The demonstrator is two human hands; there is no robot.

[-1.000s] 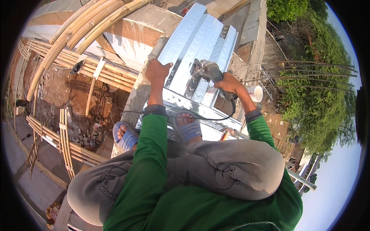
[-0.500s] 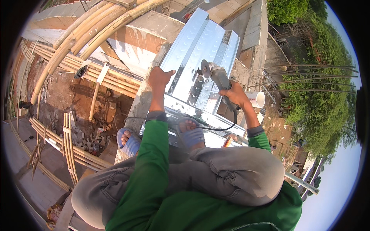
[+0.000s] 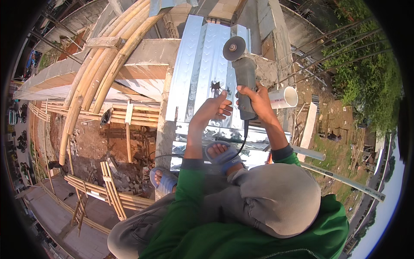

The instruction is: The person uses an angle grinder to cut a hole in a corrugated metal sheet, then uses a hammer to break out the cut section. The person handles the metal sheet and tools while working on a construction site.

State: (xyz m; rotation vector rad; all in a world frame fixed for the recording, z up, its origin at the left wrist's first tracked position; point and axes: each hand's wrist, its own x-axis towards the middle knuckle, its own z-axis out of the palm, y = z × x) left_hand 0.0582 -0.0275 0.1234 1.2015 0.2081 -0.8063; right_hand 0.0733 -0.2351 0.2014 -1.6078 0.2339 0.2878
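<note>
Several ribbed metal sheets (image 3: 202, 73) lie on the concrete wall top (image 3: 142, 56). Angle grinder (image 3: 242, 75): raised above sheets, right hand (image 3: 258, 101) fingers clamped around body. Left hand (image 3: 212, 110): fingers loosely curled, beside grinder, holding nothing.

Bare run of corrugated metal sheet (image 3: 196, 64) in the upper centre is open for hands. Angle grinder (image 3: 243, 77) with its disc (image 3: 234, 48) blocks the sheet's right strip. White pipe end (image 3: 284, 97) crowds the right edge. Bamboo poles (image 3: 103, 69) fence the left; open drop at lower left.
</note>
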